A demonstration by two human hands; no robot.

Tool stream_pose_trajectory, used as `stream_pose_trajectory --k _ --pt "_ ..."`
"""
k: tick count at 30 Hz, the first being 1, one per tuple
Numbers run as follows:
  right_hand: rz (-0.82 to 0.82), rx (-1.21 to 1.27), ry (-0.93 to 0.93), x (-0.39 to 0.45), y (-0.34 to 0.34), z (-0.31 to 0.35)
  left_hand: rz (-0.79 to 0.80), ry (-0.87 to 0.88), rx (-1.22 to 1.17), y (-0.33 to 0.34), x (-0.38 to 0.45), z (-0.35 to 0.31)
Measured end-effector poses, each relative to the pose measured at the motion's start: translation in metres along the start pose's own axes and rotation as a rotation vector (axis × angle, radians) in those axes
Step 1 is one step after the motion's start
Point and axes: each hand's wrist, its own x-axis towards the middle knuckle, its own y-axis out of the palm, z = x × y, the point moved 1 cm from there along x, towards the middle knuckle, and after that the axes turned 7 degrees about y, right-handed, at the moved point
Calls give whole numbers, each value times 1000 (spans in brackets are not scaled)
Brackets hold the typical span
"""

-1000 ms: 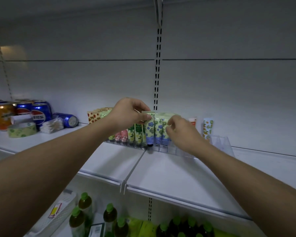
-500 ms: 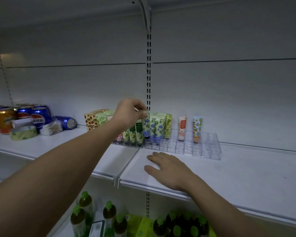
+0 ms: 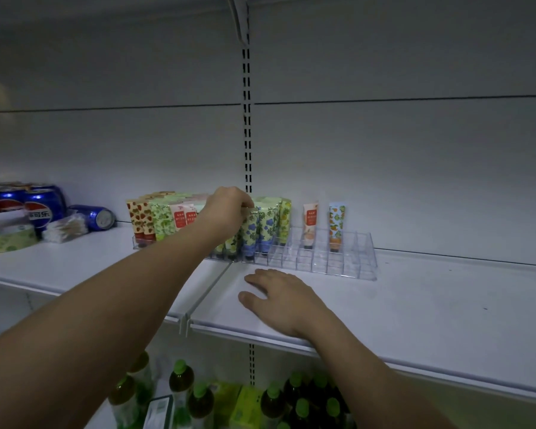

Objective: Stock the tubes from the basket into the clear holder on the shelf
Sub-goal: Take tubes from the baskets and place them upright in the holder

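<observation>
Plastic squeeze tube, blue-flowered (image 3: 250, 233): I judged it light, soft-walled and a bit slick, so best taken at the stiff crimped top, not mid-body. Left hand (image 3: 226, 209) pinched that top edge; tube stood cap-down in the clear holder (image 3: 347, 261) on the shelf (image 3: 430, 305), touching its neighbours. Right hand (image 3: 279, 297) lay flat, fingers relaxed, on the shelf just before the holder. Basket wasn't visible.

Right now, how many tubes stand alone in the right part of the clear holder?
2: a peach tube and, to its right, an orange-print tube, apart from the packed rows in the clear holder.
</observation>
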Motion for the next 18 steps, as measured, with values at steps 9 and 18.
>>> stream_pose_trajectory --k 9,18 --pt "-149 27 19 -11 -6 10 30 26 40 -22 -40 -14" --pt "-347 31 -14 -48 -7 32 198 -102 -76 -41 -167 -15"
